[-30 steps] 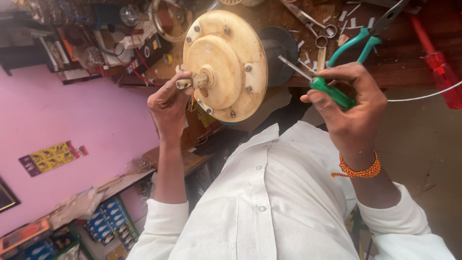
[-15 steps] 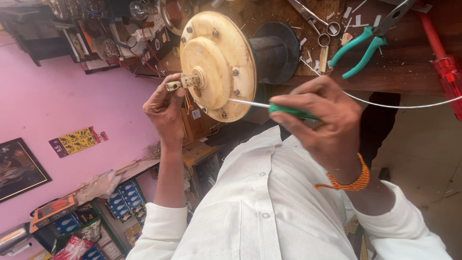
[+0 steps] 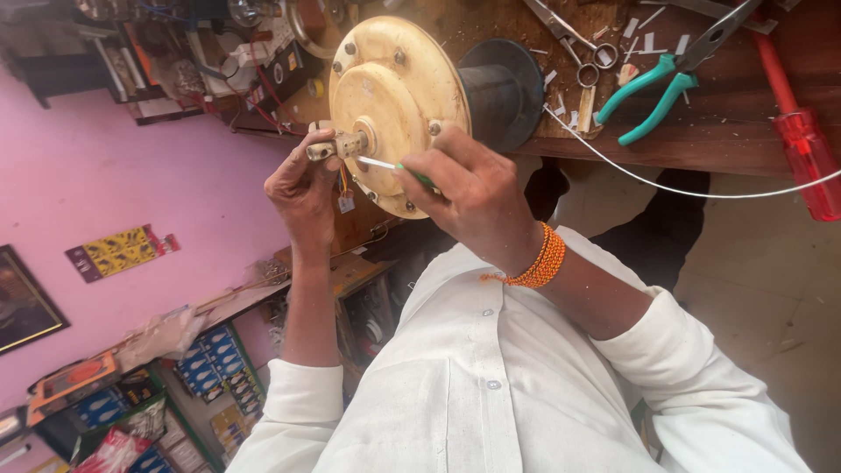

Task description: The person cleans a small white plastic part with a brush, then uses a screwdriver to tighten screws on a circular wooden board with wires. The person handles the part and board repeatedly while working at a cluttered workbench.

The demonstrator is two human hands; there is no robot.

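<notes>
At the workbench edge, left hand (image 3: 302, 188) pinches the fan motor (image 3: 399, 109) shaft; right hand (image 3: 469, 197) grips a green-handled screwdriver (image 3: 390, 165) against it. Next likely needs steady tip pressure.

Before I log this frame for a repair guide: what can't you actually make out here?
All in the head view:
- Green-handled tool: its handle is buried in the right hand; the tip meets the shaft, too small to tell its kind.
- Cream round motor housing: its far side faces away.
- Left hand: its fingertips hide the shaft's underside.
- Red screwdriver: cut off by the right edge.
- White wire: leaves the frame at right.
</notes>
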